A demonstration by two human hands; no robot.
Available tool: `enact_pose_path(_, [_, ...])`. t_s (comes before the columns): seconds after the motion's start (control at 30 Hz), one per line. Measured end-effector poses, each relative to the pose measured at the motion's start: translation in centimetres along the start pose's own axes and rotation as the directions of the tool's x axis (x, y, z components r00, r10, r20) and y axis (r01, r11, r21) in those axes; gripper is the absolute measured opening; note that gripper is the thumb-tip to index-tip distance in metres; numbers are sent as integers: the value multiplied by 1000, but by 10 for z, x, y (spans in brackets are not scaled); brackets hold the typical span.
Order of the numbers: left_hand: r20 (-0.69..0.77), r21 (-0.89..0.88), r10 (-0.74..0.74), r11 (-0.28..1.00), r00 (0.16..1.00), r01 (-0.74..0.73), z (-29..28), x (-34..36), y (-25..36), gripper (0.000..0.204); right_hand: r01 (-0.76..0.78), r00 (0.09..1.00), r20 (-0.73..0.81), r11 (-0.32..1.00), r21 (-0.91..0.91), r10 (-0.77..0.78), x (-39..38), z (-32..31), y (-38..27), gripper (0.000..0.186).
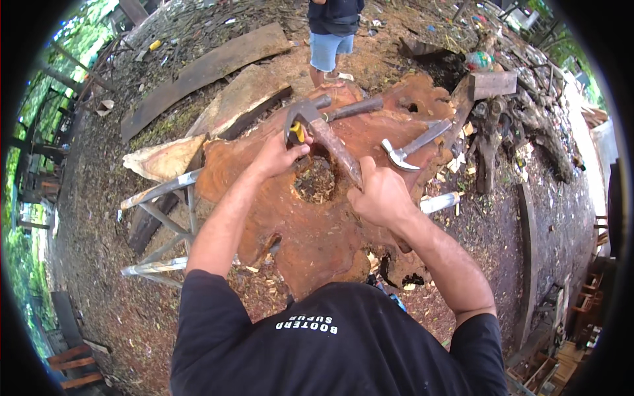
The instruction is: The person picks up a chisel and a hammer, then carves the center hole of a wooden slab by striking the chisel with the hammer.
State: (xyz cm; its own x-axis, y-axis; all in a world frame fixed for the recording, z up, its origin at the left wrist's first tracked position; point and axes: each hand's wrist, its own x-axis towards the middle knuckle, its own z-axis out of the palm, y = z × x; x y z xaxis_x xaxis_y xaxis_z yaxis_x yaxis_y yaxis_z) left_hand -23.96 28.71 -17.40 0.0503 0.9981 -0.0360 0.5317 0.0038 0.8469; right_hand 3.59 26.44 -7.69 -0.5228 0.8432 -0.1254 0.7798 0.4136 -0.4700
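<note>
A large reddish-brown wood slab with an irregular outline lies before me. Near its middle is a rough hole with wood chips inside. My left hand is closed around a tool with a yellow-and-black handle, just beyond the hole; its working end is hidden. The handle of a hammer is gripped in my right hand, its metal head over the left hand's tool. I cannot tell whether they touch. A claw hammer rests on the slab to the right, and a dark-handled tool lies farther back.
Metal stand legs show at the slab's left. A person in blue shorts stands beyond the far edge. Long planks lie at the far left, gnarled roots and a wood block at the right. Chips litter the ground.
</note>
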Motion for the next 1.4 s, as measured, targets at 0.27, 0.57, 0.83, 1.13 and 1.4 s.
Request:
enact_pose_path(0.27, [40,-107,-41,993,998,45,-3,3,-12,34,142,967,-244,955,260,-78,-19,-34,-35,40])
enact_pose_path(0.57, [-56,-67,153,985,987,-157,-2,29,-23,46,-24,998,-57,999,44,27,12,11,6,40])
enact_pose_path(0.83, [-16,-128,-230,966,973,226,-11,86,-6,42,-210,970,-25,884,417,243,-38,24,40,35])
enact_pose_path(1.13, [-68,-100,131,985,989,-137,-15,57,67,31,-290,931,9,723,627,365,-92,46,93,45])
enact_pose_path(1.4, [24,-176,-2,984,1000,6,-10,46,8,34,-389,901,98,686,615,422,-99,59,103,49])
